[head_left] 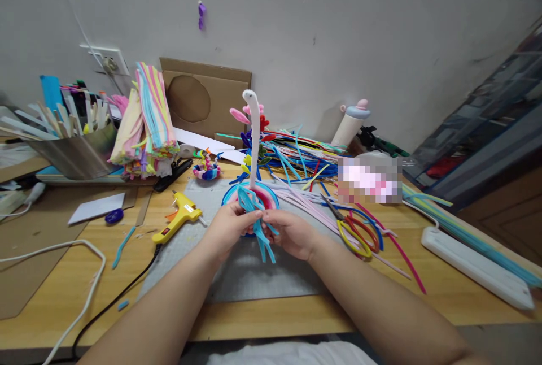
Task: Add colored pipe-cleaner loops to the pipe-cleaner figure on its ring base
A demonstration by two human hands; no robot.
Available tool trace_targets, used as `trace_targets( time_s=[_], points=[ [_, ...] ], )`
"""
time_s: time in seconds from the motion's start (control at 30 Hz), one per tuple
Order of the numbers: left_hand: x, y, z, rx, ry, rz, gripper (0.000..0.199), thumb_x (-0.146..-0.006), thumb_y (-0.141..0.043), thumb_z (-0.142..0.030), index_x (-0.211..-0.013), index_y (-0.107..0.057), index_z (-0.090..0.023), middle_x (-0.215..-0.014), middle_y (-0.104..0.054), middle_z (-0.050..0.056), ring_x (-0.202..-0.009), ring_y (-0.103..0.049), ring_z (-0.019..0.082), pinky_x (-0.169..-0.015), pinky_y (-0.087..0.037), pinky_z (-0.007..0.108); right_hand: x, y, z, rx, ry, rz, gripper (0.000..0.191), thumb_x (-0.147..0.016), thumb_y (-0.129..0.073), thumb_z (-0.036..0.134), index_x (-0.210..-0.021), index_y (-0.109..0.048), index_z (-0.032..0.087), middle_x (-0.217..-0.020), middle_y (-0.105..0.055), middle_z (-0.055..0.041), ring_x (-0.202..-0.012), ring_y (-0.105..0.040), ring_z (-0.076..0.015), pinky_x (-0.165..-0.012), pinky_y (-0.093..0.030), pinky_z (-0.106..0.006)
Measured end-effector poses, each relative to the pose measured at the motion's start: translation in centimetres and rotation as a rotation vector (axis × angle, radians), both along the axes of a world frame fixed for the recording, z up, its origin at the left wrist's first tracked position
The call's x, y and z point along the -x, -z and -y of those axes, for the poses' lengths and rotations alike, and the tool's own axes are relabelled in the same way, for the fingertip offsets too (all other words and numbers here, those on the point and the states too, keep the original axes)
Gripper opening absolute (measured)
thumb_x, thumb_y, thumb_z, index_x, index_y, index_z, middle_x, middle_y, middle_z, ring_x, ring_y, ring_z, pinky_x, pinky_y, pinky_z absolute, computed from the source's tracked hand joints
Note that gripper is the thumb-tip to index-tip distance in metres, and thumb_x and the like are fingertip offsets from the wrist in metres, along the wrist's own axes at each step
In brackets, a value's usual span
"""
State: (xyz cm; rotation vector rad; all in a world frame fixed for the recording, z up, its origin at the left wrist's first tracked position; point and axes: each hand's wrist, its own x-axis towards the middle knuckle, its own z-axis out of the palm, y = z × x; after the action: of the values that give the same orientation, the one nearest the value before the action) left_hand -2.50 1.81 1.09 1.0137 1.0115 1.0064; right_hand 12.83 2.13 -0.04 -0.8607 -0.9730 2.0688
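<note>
Between my two hands is a bunch of light blue pipe cleaners [250, 201], bent into loops above and hanging in loose ends below. My left hand [232, 222] pinches it from the left. From the right, my right hand [288, 232] closes its fingertips on the same bunch. Right behind my hands lies a round coil of pipe cleaners [274, 194], pink and white with a blue rim, partly hidden. A white upright stem [254, 139] with a curved, eyed head rises from it, with pink, red and yellow pipe-cleaner flowers [240, 116] around it.
A yellow hot glue gun [180, 218] lies on the left, its black cord running forward. Scissors [353, 235] and loose pipe cleaners [305, 156] spread to the right. A power strip [476, 266] sits at far right. A metal bin of sticks [78, 153] stands at back left.
</note>
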Motion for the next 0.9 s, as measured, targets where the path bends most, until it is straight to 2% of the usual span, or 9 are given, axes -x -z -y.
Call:
trace_targets(
  time_s=[0.07, 0.17, 0.33, 0.5, 0.73, 0.9],
  points=[
    [0.12, -0.18, -0.08, 0.009, -0.039, 0.050, 0.023, -0.063, -0.073, -0.031, -0.071, -0.063, -0.012, -0.058, -0.064, 0.003, -0.046, -0.052, 0.010, -0.044, -0.035, 0.020, -0.04, 0.00, -0.12, 0.009, -0.005, -0.053, 0.009, -0.069, -0.061, 0.024, -0.065, -0.059, 0.016, -0.063, -0.052, 0.0006, -0.057, -0.045, -0.0097, -0.050, -0.030, -0.022],
    [0.17, -0.53, -0.08, 0.031, -0.026, 0.127, 0.025, -0.063, -0.074, -0.032, -0.073, -0.063, -0.012, -0.060, -0.065, 0.003, -0.047, -0.054, 0.011, -0.043, -0.036, 0.021, -0.12, -0.07, -0.25, -0.025, -0.018, -0.102, 0.007, -0.069, -0.064, 0.022, -0.068, -0.061, 0.015, -0.065, -0.054, 0.0006, -0.058, -0.047, -0.0092, -0.051, -0.031, -0.021],
    [-0.03, -0.82, 0.18, 0.065, 0.026, 0.162, 0.027, -0.060, -0.077, -0.029, -0.077, -0.064, -0.012, -0.065, -0.067, 0.003, -0.055, -0.060, 0.013, -0.053, -0.046, 0.023, -0.26, -0.09, -0.31, -0.037, -0.006, -0.108, 0.009, -0.070, -0.066, 0.022, -0.074, -0.063, 0.015, -0.067, -0.057, 0.0004, -0.057, -0.050, -0.0087, -0.052, -0.033, -0.020],
    [0.01, -0.93, 0.23, 0.099, 0.013, 0.179, 0.027, -0.060, -0.077, -0.030, -0.073, -0.063, -0.011, -0.061, -0.066, 0.003, -0.051, -0.058, 0.012, -0.048, -0.044, 0.021, -0.46, -0.03, -0.28, -0.068, -0.047, -0.085, 0.018, -0.069, -0.071, 0.024, -0.082, -0.063, 0.016, -0.073, -0.061, -0.0004, -0.061, -0.054, -0.0093, -0.055, -0.037, -0.020],
    [0.23, -0.97, 0.18, 0.108, 0.051, 0.234, 0.023, -0.064, -0.075, -0.028, -0.071, -0.063, -0.011, -0.061, -0.065, 0.003, -0.051, -0.056, 0.010, -0.049, -0.043, 0.020, -0.40, -0.04, -0.08, -0.139, -0.045, -0.102, 0.022, -0.068, -0.073, 0.026, -0.084, -0.063, 0.017, -0.077, -0.062, 0.0002, -0.067, -0.058, -0.0103, -0.057, -0.040, -0.020],
    [0.19, -0.88, 0.30, 0.107, 0.076, 0.232, 0.021, -0.065, -0.075, -0.028, -0.073, -0.064, -0.012, -0.061, -0.064, 0.002, -0.052, -0.055, 0.008, -0.050, -0.040, 0.018, -0.15, -0.11, 0.11, -0.164, 0.009, -0.145, 0.021, -0.063, -0.077, 0.022, -0.077, -0.062, 0.017, -0.077, -0.064, 0.0013, -0.073, -0.061, -0.0113, -0.068, -0.045, -0.023]
  ],
)
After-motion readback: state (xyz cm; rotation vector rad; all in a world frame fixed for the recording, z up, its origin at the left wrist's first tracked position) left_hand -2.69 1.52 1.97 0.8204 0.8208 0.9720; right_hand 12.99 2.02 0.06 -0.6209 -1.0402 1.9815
